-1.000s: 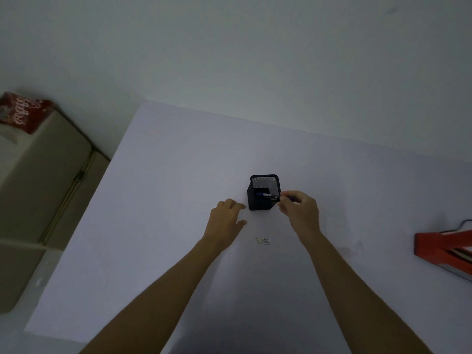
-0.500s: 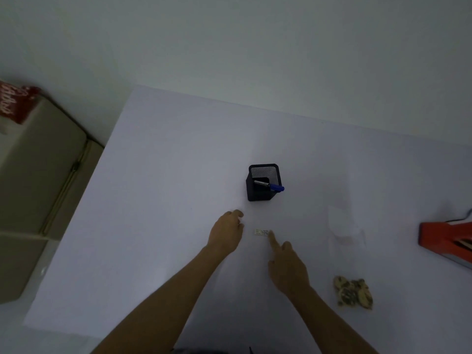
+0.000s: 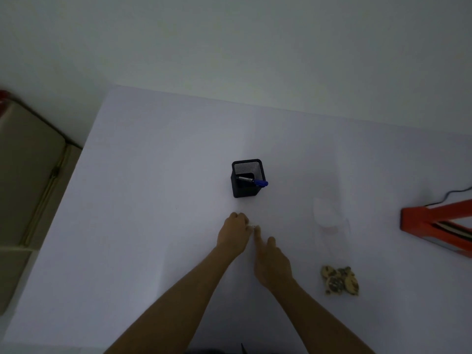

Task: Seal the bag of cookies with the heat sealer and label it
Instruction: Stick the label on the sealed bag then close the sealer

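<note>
Forearms reach in from the near edge and meet over the white worktop (image 3: 153, 175), where both hands crowd round a small label (image 3: 252, 226) that lies flat and is mostly hidden. The left hand (image 3: 233, 232) has its fingers curled down beside the label, seemingly steadying or picking at its edge; whether they actually pinch it cannot be told. The right hand (image 3: 272, 261) points its forefinger out straight onto the label's near end, other fingers loosely folded, likely pinning it so that it can be peeled or lifted. To the right, well apart from the hands, the bag of cookies (image 3: 339, 280) lies on the worktop, its clear upper part stretching away and hard to make out; it waits there for the label. Farther back stands a black mesh cup (image 3: 246, 186) with a blue-capped pen (image 3: 252, 180) leaning inside, parked in easy reach. At the far right edge sits the red sealer (image 3: 419, 218), its cord trailing off.
</note>
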